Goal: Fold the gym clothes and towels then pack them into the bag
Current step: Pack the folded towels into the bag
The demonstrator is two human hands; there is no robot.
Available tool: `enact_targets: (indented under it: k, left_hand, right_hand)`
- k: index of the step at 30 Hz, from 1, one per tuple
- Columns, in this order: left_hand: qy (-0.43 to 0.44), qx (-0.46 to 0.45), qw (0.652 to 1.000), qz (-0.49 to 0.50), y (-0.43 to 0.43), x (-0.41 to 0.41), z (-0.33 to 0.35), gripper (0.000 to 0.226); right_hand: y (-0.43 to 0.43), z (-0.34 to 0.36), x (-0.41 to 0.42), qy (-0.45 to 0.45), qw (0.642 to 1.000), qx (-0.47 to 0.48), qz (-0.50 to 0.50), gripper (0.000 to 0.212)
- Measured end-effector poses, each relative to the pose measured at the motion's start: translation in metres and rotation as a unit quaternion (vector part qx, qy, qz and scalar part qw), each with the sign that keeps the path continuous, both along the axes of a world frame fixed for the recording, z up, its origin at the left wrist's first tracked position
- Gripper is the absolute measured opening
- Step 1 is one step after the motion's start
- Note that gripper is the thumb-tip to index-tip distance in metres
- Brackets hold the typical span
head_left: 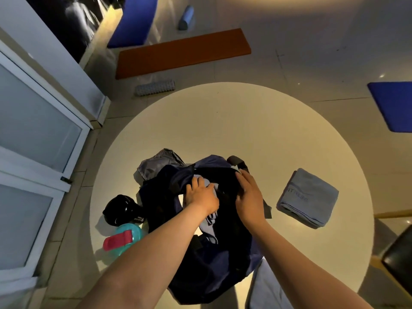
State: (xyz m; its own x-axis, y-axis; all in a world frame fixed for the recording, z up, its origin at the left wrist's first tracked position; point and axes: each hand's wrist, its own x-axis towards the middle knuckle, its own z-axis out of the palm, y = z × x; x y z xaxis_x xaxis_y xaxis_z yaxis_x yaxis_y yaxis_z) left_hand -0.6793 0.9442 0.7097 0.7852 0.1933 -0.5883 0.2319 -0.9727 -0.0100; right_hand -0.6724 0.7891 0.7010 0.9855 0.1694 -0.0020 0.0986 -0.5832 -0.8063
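Note:
A dark navy gym bag (pixel 209 259) lies open on the round white table (pixel 245 121). My left hand (pixel 201 196) presses a light blue garment (pixel 209 221) down into the bag's opening, its fingers curled over the cloth. My right hand (pixel 249 195) rests with straight fingers on the bag's right side, beside the black strap (pixel 239 162). A folded grey towel (pixel 308 197) lies on the table to the right of the bag, apart from it. A grey garment or pouch (pixel 156 163) lies behind the bag on its left.
A teal bottle with a red lid (pixel 123 238) and a black round object (pixel 121 209) sit left of the bag. A pale cloth (pixel 265 286) hangs at the table's near edge. On the floor lie orange and blue mats (pixel 182 52) and foam rollers (pixel 155 86). A dark chair (pixel 399 257) stands at right.

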Motion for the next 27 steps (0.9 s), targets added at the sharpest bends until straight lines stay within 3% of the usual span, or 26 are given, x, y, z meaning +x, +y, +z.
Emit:
enact_targets:
  k: [5,9,16,21,25,27]
  left_hand:
    - [-0.062,-0.084,0.993,0.047,0.002,-0.002,-0.002,0.06]
    - [-0.185,-0.065,0.98,0.01,0.0,-0.034,-0.01,0.045]
    - [-0.108,0.002,0.994,-0.004,-0.001,-0.055,-0.021,0.07]
    - [-0.169,-0.112,0.972,0.122,-0.016,-0.056,-0.01,0.058]
    - [-0.276,-0.198,0.923,0.179,-0.034,-0.077,0.002,0.026]
    - [-0.267,-0.279,0.906,0.174,-0.047,-0.089,0.007,0.012]
  right_hand:
    - [0.002,-0.006,-0.013,0.065,0.993,0.02,0.092,0.055]
    - [0.005,-0.011,-0.009,0.123,0.987,0.022,0.102,0.057]
    - [0.0,-0.015,-0.019,0.089,0.993,-0.014,0.081,0.051]
    - [-0.001,-0.009,-0.029,0.112,0.989,-0.007,0.098,0.049]
    - [-0.022,-0.007,-0.038,0.066,0.993,-0.055,0.079,0.033]
    - [-0.037,-0.008,-0.045,0.056,0.993,-0.088,0.064,0.025]
